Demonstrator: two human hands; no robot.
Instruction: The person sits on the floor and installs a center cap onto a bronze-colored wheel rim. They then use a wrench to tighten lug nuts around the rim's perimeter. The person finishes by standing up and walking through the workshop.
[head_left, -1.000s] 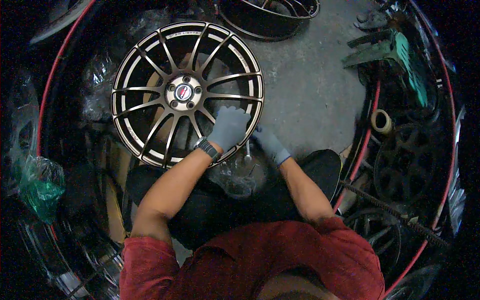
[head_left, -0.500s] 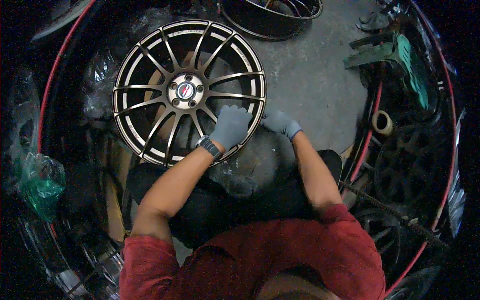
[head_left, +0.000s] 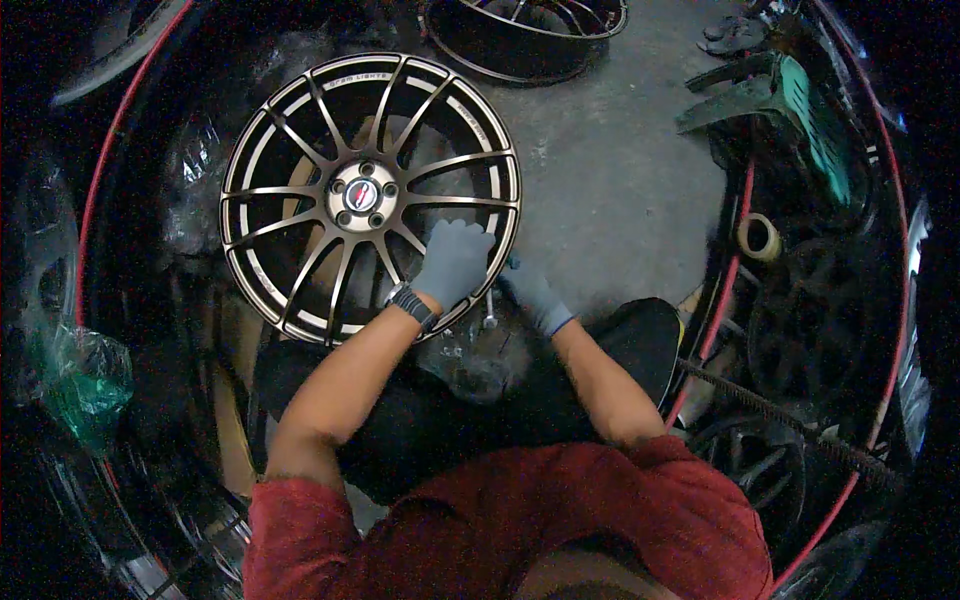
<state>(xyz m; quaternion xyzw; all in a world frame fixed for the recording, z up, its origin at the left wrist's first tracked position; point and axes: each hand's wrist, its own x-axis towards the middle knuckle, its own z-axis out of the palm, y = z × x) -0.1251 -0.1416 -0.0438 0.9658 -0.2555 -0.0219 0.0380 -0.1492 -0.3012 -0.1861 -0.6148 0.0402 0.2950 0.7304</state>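
Observation:
A bronze multi-spoke alloy wheel [head_left: 361, 160] faces up in front of me, with a red and white badge on its centre cap. My left hand [head_left: 456, 262], in a grey glove and with a watch at the wrist, is closed on the wheel's lower right edge. Just outside that edge is my gloved right hand [head_left: 535, 292], its fingers drawn together against the rim side. The fingertips are dark and smeared, so what they hold, if anything, is hidden. A small shiny metal piece [head_left: 490, 311] shows between my two hands.
Another dark wheel [head_left: 525, 45] lies on the grey floor [head_left: 620, 190] at the far side. A green plastic stool [head_left: 815, 125] stands at the far right, near a tape roll [head_left: 758, 238]. Black wheels [head_left: 810, 320] lie to the right, and a green plastic bag [head_left: 90, 385] to the left.
My right hand has moved nearer to me and left, along the outside of the rim. The left hand keeps its hold. The wheel appears slightly lower in the view.

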